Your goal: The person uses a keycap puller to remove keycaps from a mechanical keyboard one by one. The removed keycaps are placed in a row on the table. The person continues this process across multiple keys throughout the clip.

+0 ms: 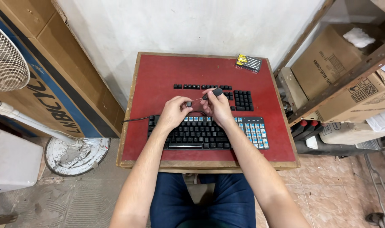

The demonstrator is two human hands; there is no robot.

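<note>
A black keyboard lies on a small red-topped table; its top row and right block show bare blue switches. My left hand pinches a small dark keycap just above the keyboard's top row. My right hand grips a black-handled wire keycap puller, whose thin wire reaches toward the keycap in my left hand. Removed black keycaps lie in a row and a block beyond my hands.
A yellow-and-black pack of small tools sits at the table's far right corner. A white fan and its stand base are at the left, cardboard boxes on shelving at the right. The keyboard cable trails off the left edge.
</note>
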